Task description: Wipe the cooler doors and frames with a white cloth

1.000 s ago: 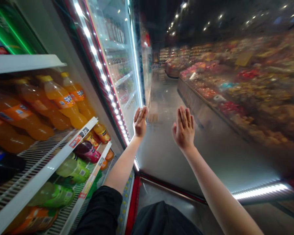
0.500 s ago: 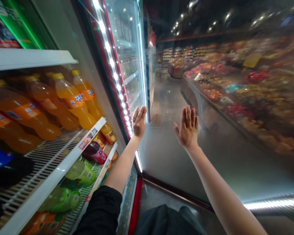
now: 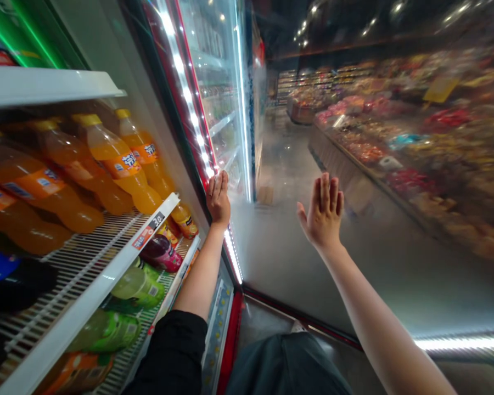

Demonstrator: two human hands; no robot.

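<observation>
My left hand (image 3: 219, 204) reaches forward with its fingers stretched out side by side. It is at the lit red edge (image 3: 188, 96) of the drinks fridge and looks to be touching it, though the contact itself is hidden. My right hand (image 3: 324, 215) is raised flat, fingers up and thumb apart, in front of the fogged glass door (image 3: 280, 252). Whether its palm presses on the glass I cannot tell. Neither hand holds anything. Left of my left arm, orange soda bottles (image 3: 125, 164) with yellow caps lean on a wire shelf (image 3: 86, 258).
A lower shelf holds green drink bottles (image 3: 142, 288) and a dark purple drink bottle (image 3: 162, 253). The white shelf rail (image 3: 94, 291) juts out beside my left forearm. Beyond the glass, a long display counter (image 3: 354, 159) of blurred packaged goods runs along an aisle.
My left hand has moved left onto the fridge's lit edge. My right hand has shifted slightly right, still flat. The view has swung a little.
</observation>
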